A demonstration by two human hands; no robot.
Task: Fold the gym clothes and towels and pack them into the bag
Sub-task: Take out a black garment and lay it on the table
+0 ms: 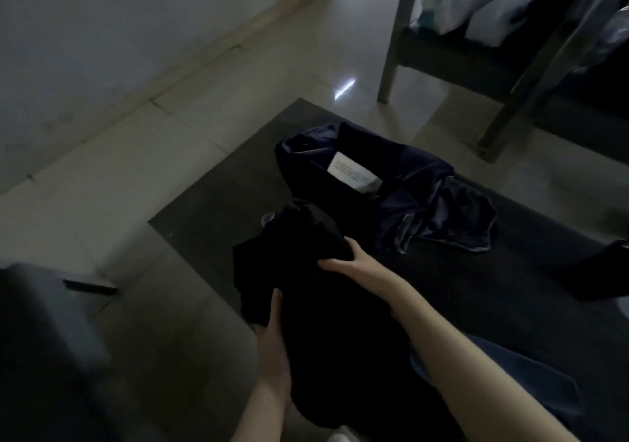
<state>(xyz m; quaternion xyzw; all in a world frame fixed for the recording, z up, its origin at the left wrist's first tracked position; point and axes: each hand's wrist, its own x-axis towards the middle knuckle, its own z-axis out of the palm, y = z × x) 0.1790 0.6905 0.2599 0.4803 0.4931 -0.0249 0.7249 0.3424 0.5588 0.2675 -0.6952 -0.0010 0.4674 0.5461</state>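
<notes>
1. The black garment (306, 281) is held low over the mat (211, 203), just before the bag (360, 172), which lies open there
2. The left hand (272, 332) grips its left edge, fingers curled round the cloth; the right hand (350, 261) grips its far right part, thumb on top
3. I judge it light, soft and limp, not fragile (it bunches and hangs between the hands)
4. It is best taken at two corners or along one edge, so that it hangs flat for folding
5. Its long axis seems to run from the person toward the bag; which end is collar or waist I cannot tell, the cloth is too dark
</notes>
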